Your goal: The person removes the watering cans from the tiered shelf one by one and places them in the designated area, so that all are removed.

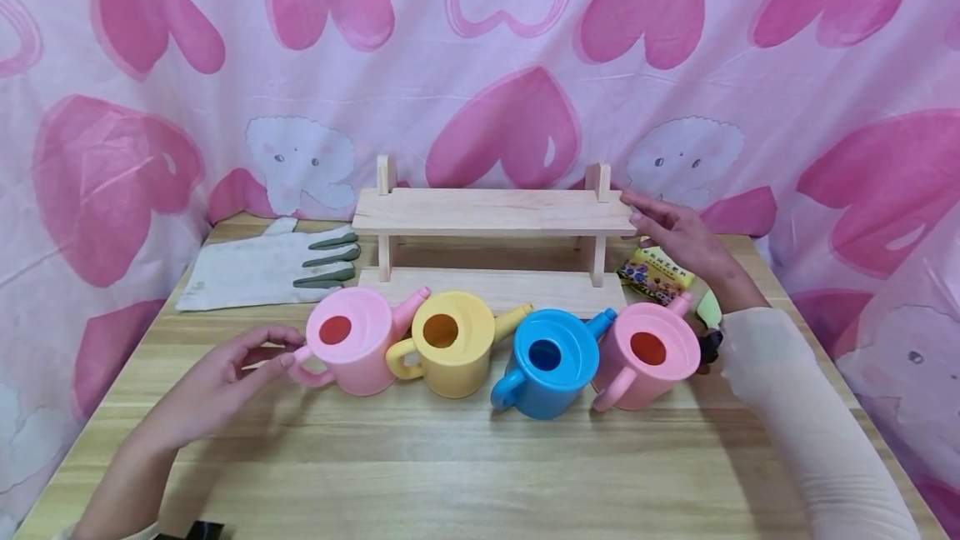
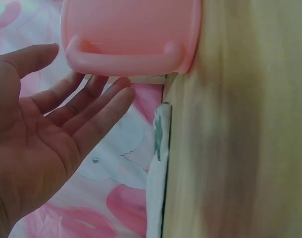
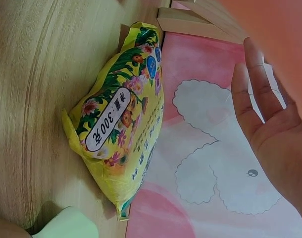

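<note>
Four toy watering cans stand in a row: a light pink watering can (image 1: 356,348) at the left, a yellow watering can (image 1: 456,361), a blue watering can (image 1: 553,382) and a darker pink watering can (image 1: 651,365) at the right. My left hand (image 1: 217,382) is beside the light pink can, its loosely bent fingers right at the handle (image 2: 126,64) and the thumb apart. My right hand (image 1: 678,240) reaches past the cans to a two-tier wooden shelf (image 1: 495,211), its extended fingertips at the right end of the upper board.
White work gloves (image 1: 247,273) with green fingertips lie left of the shelf. A yellow flower-printed bag (image 3: 119,114) marked 300 grams lies below my right hand, near a pale green object (image 3: 69,225). A heart-patterned curtain (image 1: 510,123) hangs behind the wooden table (image 1: 450,473).
</note>
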### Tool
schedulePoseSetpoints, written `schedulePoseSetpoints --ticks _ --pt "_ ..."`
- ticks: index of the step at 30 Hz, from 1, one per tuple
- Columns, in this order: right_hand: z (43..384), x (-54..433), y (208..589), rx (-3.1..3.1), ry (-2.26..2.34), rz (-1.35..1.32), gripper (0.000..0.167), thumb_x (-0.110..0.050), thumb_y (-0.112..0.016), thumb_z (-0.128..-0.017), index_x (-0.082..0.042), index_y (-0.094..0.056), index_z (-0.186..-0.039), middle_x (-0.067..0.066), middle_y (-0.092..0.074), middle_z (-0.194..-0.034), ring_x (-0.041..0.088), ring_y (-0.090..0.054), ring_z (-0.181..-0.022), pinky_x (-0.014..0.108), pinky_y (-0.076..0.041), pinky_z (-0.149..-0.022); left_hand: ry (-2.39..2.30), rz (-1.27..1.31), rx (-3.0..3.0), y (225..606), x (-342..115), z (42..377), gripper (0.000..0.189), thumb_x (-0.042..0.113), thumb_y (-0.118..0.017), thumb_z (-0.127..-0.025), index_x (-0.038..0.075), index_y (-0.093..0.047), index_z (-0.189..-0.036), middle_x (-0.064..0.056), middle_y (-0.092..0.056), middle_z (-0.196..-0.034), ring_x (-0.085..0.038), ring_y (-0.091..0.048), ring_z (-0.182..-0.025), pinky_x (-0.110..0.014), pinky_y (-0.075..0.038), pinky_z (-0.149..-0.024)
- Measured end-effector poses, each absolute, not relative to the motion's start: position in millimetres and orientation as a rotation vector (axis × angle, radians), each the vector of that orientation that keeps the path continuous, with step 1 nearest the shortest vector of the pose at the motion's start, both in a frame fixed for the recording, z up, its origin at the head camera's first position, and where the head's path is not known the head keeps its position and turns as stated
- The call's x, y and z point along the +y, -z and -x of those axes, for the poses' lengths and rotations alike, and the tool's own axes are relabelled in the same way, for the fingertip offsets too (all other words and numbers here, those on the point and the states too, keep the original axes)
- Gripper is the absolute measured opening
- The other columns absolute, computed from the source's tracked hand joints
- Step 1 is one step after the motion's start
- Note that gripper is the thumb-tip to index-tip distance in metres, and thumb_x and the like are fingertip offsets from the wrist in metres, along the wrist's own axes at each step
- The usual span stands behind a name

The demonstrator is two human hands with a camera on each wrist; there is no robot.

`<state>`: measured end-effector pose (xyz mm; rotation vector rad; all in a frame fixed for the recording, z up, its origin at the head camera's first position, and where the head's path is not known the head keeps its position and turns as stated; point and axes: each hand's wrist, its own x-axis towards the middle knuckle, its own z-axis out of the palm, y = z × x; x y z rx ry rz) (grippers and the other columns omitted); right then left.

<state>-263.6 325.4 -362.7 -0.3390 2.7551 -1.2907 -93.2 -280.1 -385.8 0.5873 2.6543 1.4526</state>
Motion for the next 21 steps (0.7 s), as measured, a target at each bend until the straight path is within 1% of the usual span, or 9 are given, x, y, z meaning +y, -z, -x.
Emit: schedulePoseSetpoints --ticks 5,8,10,13,15,17,19,20,21 --pt "263.9 327.2 361.6 2.775 1.246 0.362 0.053 -0.043 -0.053 -0.108 -0.030 -0.043 -0.158 0.008 -0.043 -0.159 0.031 -0.054 -0.125 0.023 -0.054 -0.086 -1.441 -0.591 2.799 378.6 -276.8 111.0 0.024 0.003 -0.063 -0.102 0.000 -0.062 -0.126 -0.014 -0.065 -0.118 -0.004 -0.063 -0.107 -0.013 -0.051 -0.086" --pt "263.4 326.5 360.3 2.787 1.227 0.390 0.053 -0.041 -0.052 -0.108 -0.028 -0.043 -0.158 0.008 -0.042 -0.159 0.032 -0.055 -0.126 0.020 -0.053 -0.085 -1.445 -0.610 2.893 371.5 -273.3 126.1 0.027 0.003 -0.065 -0.101 0.000 -0.061 -0.127 -0.014 -0.064 -0.119 0.000 -0.058 -0.112 -0.008 -0.046 -0.090" --pt "262.7 325.8 359.4 2.793 1.217 0.409 0.052 -0.040 -0.052 -0.108 -0.028 -0.043 -0.158 0.006 -0.040 -0.161 0.033 -0.054 -0.128 0.027 -0.054 -0.090 -1.438 -0.645 2.950 367.4 -270.5 137.4 0.031 0.003 -0.066 -0.100 -0.001 -0.061 -0.130 -0.015 -0.063 -0.122 -0.004 -0.057 -0.115 -0.007 -0.044 -0.092" --pt "261.7 324.9 357.8 2.798 1.212 0.434 0.051 -0.038 -0.052 -0.109 -0.026 -0.043 -0.158 0.005 -0.037 -0.163 0.036 -0.051 -0.133 0.045 -0.053 -0.100 -1.390 -0.702 3.036 364.0 -266.1 154.6 0.037 0.003 -0.068 -0.098 -0.002 -0.059 -0.134 -0.016 -0.062 -0.128 -0.017 -0.057 -0.119 -0.010 -0.042 -0.096" --pt "261.3 323.9 357.3 2.792 1.218 0.449 0.051 -0.038 -0.052 -0.109 -0.026 -0.044 -0.158 0.004 -0.035 -0.164 0.038 -0.047 -0.138 0.057 -0.047 -0.105 -1.326 -0.731 3.089 362.9 -263.9 165.3 0.042 0.005 -0.069 -0.098 -0.001 -0.058 -0.137 -0.017 -0.060 -0.133 -0.027 -0.056 -0.122 -0.024 -0.047 -0.101" --pt "260.7 322.9 356.6 2.794 1.214 0.460 0.051 -0.039 -0.052 -0.109 -0.026 -0.044 -0.158 0.005 -0.034 -0.164 0.040 -0.043 -0.142 0.062 -0.042 -0.108 -1.239 -0.726 3.125 361.5 -261.9 174.7 0.046 0.010 -0.069 -0.098 0.001 -0.055 -0.142 -0.018 -0.057 -0.139 -0.035 -0.051 -0.128 -0.043 -0.047 -0.106" --pt "259.8 322.6 355.6 2.806 1.200 0.467 0.053 -0.039 -0.053 -0.108 -0.025 -0.043 -0.158 0.007 -0.034 -0.164 0.042 -0.040 -0.143 0.066 -0.038 -0.109 -1.153 -0.724 3.147 359.7 -260.2 184.1 0.052 0.016 -0.068 -0.100 0.005 -0.051 -0.148 -0.019 -0.052 -0.145 -0.041 -0.046 -0.135 -0.061 -0.042 -0.107" --pt "259.0 322.9 354.9 2.813 1.188 0.470 0.053 -0.039 -0.053 -0.108 -0.025 -0.042 -0.159 0.009 -0.034 -0.164 0.043 -0.039 -0.143 0.067 -0.037 -0.109 -1.118 -0.726 3.151 358.8 -259.5 188.8 0.055 0.018 -0.068 -0.100 0.007 -0.049 -0.150 -0.020 -0.050 -0.148 -0.042 -0.043 -0.138 -0.068 -0.039 -0.106" --pt "258.1 323.2 354.0 2.824 1.175 0.474 0.054 -0.039 -0.053 -0.108 -0.024 -0.042 -0.159 0.010 -0.035 -0.163 0.044 -0.040 -0.142 0.068 -0.037 -0.108 -1.089 -0.725 3.151 357.7 -259.0 193.2 0.057 0.021 -0.067 -0.101 0.008 -0.046 -0.153 -0.021 -0.047 -0.151 -0.044 -0.040 -0.140 -0.070 -0.036 -0.107"
